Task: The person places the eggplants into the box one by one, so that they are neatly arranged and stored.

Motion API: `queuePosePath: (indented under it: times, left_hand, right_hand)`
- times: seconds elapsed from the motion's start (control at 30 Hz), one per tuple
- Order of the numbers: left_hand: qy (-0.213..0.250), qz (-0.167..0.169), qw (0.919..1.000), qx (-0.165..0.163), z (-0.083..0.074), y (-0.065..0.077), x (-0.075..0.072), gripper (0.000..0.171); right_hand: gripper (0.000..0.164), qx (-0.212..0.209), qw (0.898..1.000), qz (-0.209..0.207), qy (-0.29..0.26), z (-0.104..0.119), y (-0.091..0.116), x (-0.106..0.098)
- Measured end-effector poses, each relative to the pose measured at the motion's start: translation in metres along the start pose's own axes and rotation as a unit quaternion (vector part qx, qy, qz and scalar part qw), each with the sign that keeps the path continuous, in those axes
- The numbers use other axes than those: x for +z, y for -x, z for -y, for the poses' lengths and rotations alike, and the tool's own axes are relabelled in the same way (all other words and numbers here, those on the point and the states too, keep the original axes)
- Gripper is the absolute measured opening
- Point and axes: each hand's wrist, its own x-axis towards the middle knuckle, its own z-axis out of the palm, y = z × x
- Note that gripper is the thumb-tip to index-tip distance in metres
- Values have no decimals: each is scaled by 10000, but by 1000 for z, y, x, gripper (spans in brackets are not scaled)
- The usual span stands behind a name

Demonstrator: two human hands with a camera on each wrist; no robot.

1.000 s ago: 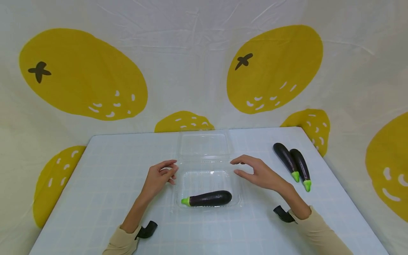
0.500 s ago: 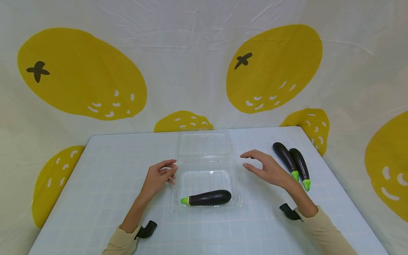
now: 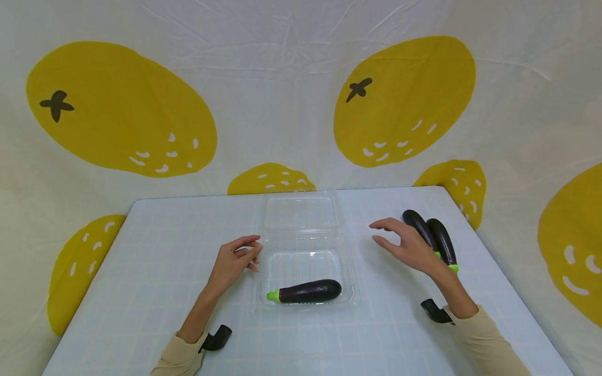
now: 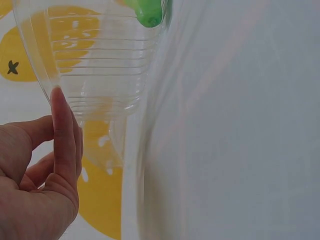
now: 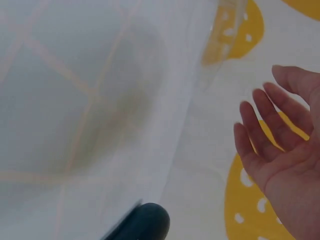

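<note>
A clear plastic clamshell box (image 3: 308, 245) lies open, its lid (image 3: 301, 211) folded back toward the wall. One dark purple eggplant (image 3: 310, 291) with a green stem lies along the near side of its tray; the left wrist view catches the green stem end (image 4: 150, 12). My left hand (image 3: 235, 261) rests by the tray's left rim, fingertips right at the edge. Over the table right of the box, my right hand (image 3: 406, 244) has its fingers and thumb spread apart, holding nothing. Its back partly covers two more eggplants, the left one (image 3: 418, 223) and the right one (image 3: 442, 237).
A pale checked cloth covers the table (image 3: 178, 224). Behind it hangs a white curtain (image 3: 273, 104) printed with large yellow fruit shapes. The right-hand eggplants lie close to the table's right edge. A dark wrist mount sits at each cuff.
My right hand has moved right and slightly back, away from the box's rim to beside the two eggplants. My left hand and the box have stayed in place.
</note>
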Motion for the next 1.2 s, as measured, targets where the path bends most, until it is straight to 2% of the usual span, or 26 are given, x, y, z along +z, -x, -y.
queuePosePath:
  times: [0.23,0.5,0.87,1.2]
  left_hand:
    - [35,22,10000,-12,1,-1,0,42]
    - [39,12,10000,23,2,-1,0,41]
    - [74,10,10000,-7,2,0,0,42]
    - [72,27,10000,16,1,0,-1,43]
  right_hand:
    - [31,132,9997,-170,108,-11,6,-5]
    - [31,45,9986,-521,104,-26,16,-8]
    - [26,618,9942,-815,321,-42,34,-18]
    - [35,1307,9865,-927,324,-61,55,-27]
